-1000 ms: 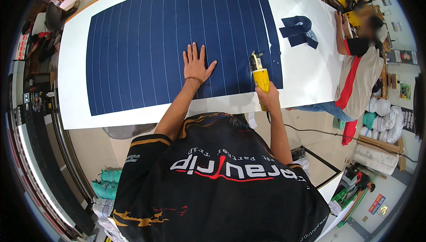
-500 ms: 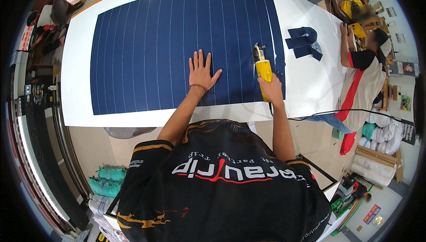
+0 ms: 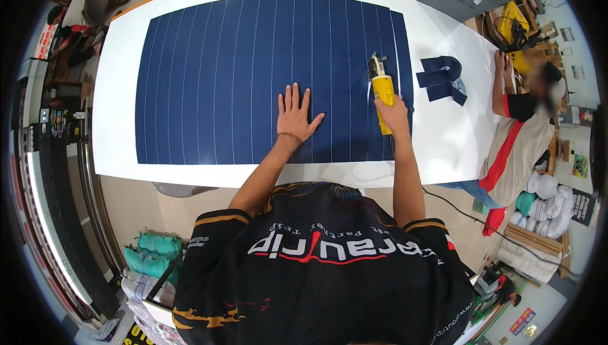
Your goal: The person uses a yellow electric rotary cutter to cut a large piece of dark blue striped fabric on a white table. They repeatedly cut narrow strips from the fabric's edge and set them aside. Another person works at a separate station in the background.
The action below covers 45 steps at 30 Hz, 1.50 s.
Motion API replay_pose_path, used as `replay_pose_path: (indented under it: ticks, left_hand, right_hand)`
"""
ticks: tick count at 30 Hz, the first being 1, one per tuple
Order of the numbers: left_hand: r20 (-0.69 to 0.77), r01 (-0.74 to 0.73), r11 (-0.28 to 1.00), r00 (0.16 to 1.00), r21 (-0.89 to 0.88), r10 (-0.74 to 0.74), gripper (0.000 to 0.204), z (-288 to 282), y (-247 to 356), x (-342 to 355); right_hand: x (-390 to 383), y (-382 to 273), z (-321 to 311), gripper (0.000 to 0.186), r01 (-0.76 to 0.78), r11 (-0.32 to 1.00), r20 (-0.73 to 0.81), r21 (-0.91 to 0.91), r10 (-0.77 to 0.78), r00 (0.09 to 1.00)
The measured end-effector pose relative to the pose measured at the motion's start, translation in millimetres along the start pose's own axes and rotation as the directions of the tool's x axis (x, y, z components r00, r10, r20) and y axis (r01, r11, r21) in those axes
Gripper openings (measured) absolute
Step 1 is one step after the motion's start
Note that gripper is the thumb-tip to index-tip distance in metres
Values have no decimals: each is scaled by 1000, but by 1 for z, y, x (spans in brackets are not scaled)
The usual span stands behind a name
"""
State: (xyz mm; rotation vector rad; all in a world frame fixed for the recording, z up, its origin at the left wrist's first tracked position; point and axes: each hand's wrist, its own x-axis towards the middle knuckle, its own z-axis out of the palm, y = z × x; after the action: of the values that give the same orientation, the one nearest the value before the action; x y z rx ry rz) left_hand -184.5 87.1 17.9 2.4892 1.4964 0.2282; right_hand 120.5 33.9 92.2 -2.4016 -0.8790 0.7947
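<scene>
A large sheet of dark blue fabric (image 3: 215, 85), marked with pale lengthwise lines, lies flat on the white table (image 3: 117, 104). My left hand (image 3: 296, 117) rests palm down on its middle, fingers spread. In my right hand (image 3: 394, 114) is a yellow electric fabric cutter (image 3: 384, 85), held by its body near the sheet's right side. The cutter's metal head points away from me and sits on the fabric; its blade is too small to make out. Right of the head, a narrow white gap separates a fabric strip from the main sheet.
Folded dark blue fabric pieces (image 3: 442, 79) lie on the table to the right. Beyond them, another person (image 3: 519, 123) stands at the table's right end, hands on its edge. A black cable (image 3: 481, 218) trails off to the right. Green bundles (image 3: 152, 253) are stacked at lower left.
The cutter in my right hand has moved a little away from me along the fabric. My left hand stays flat on the sheet. The whole view has shifted slightly.
</scene>
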Motion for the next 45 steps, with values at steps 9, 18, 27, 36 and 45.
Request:
replay_pose_path:
  ticks: [9,18,27,36,45]
  left_hand:
    - [15,3,999,1000,-36,-2,91,-4,0,1]
    - [36,-1,999,999,-48,2,93,-4,-2,2]
    - [45,-1,998,999,-59,4,91,-3,-1,4]
    - [51,-6,999,999,-44,8,90,-6,0,6]
    - [73,18,998,997,-63,-14,92,-4,-3,3]
  right_hand:
    - [38,-37,-6,59,16,999,57,48,-19,998]
    - [105,-63,-1,64,82,996,20,-32,-81,997]
    - [172,-90,0,67,67,997,37,-35,-66,997]
    - [217,-127,-2,62,74,997,47,-31,-73,996]
    - [251,-171,7,59,115,992,39,56,-117,992]
